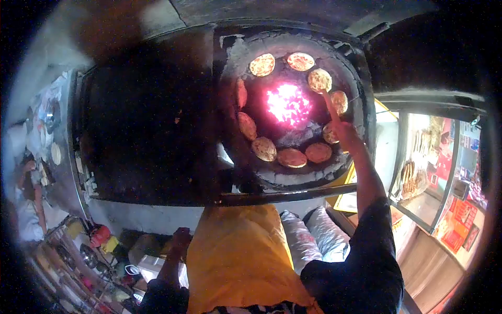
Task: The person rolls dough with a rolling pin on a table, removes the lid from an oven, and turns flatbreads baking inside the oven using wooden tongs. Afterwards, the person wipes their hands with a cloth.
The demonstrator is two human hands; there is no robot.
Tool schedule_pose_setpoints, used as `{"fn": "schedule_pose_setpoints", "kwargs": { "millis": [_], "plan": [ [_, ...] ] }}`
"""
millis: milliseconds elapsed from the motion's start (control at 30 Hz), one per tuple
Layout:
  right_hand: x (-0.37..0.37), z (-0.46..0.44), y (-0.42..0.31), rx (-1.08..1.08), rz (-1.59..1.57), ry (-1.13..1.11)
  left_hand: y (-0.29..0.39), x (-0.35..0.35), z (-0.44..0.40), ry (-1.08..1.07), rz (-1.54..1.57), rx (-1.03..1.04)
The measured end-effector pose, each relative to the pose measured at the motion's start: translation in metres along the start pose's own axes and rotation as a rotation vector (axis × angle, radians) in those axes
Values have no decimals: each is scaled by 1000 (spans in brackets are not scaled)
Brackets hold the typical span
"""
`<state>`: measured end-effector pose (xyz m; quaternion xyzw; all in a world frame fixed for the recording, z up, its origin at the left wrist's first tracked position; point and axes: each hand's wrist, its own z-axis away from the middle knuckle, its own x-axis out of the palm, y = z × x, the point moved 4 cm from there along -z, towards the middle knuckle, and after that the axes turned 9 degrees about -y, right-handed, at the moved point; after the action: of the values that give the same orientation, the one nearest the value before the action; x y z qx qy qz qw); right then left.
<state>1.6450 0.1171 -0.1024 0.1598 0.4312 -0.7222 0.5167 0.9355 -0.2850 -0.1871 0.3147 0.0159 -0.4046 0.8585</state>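
My right hand [345,135] reaches over the round clay oven [285,180], its fingers closed around a light-brown wooden stick [330,104]. The stick's far end meets or overlaps a browned flatbread [320,81] at the upper right of the ring; whether it bears the bread's weight I cannot tell. Several other round flatbreads, such as one at the lower left [264,149], sit around the inner wall. Glowing coals [289,104] burn in the middle. My left hand [181,238] hangs low beside the yellow apron [238,256], dark and with its fingers unclear.
A dark flat surface [146,131] lies left of the oven. The counter's metal front edge [287,195] runs before me. Silvery sacks [314,235] stand below. A glass case [426,167] is at right. Another person's arm [39,204] shows at far left.
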Motion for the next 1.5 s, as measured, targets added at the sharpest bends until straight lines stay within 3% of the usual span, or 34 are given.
{"fn": "schedule_pose_setpoints", "kwargs": {
  "millis": [67, 133, 167, 200, 233, 267, 300, 367, 433, 500, 533, 567, 633, 700, 733, 767, 800, 867, 933, 967, 1067, 1167, 1300, 1333, 1367, 1433, 1500],
  "plan": [
    [-4, 7, 8, 52, -80, 50, -4, 3, 1, 8, 616, -11],
    [1, -1, 38, -164, -63, 100, -3, 8, -3, 10, 1233, -21],
    [-2, -4, 41, -239, -53, 118, 2, 5, -9, 11, 1234, -13],
    [-8, -6, 39, -78, -118, 72, 7, -2, -15, 25, 760, -18],
    [-12, -9, 32, 79, -184, 22, 10, -4, -15, 35, 525, -22],
    [-12, -12, 26, 269, -671, 43, 13, -7, -15, 52, 289, -32],
    [0, -29, 55, 263, -674, 37, 15, -10, -15, 87, 233, 87],
    [29, -61, 122, -106, 358, 72, 30, -14, -7, 109, 172, 204],
    [-2, -37, 83, -151, 76, 169, 63, -18, 3, 97, 756, -346],
    [-53, 4, 16, 116, -219, 313, -18, 2, -10, 37, 610, -227],
    [-59, -3, 41, 215, -103, 264, -49, 14, -15, 6, 537, -167],
    [-73, -4, 37, 169, 68, 247, -77, 24, -20, -20, 465, -107],
    [-110, 6, 3, 124, 300, 221, -45, 16, -12, 30, 253, -26],
    [-128, -2, 10, 261, 489, 198, -15, 14, -7, 70, 7, 60],
    [-138, 3, -22, 275, 504, 142, -5, 13, -5, 100, -145, 116],
    [-140, -4, -23, 191, 529, 143, 2, 12, -3, 120, -185, 138],
    [-139, -18, 1, 233, 548, 157, 8, 11, -3, 134, -140, 133],
    [-138, -34, 22, 271, 566, 169, -2, 8, 3, 243, 585, -79],
    [-143, -38, 17, 280, 717, 167, 53, -5, 8, -11, -882, 125],
    [-142, -38, 13, 278, 716, 166, 47, -3, 10, -11, -882, 122],
    [-139, -35, 17, 254, 874, 284, -1, 12, 1, 16, -677, 21],
    [-136, -21, 19, 338, 941, 311, -75, 35, -18, -141, -665, -55],
    [-140, 26, -3, 445, 697, 476, 8, -7, -11, -22, 268, -184],
    [-141, 44, -14, 421, 457, 561, 30, -16, -8, -8, 430, -210],
    [-142, 65, -33, 458, 319, 470, 45, -21, -8, 8, 549, -206],
    [-128, 108, -47, 366, 299, 733, 64, -30, -6, 59, 917, -193],
    [-104, 163, -66, 294, 69, 775, 70, -36, -11, 36, 823, -171]
  ]
}}
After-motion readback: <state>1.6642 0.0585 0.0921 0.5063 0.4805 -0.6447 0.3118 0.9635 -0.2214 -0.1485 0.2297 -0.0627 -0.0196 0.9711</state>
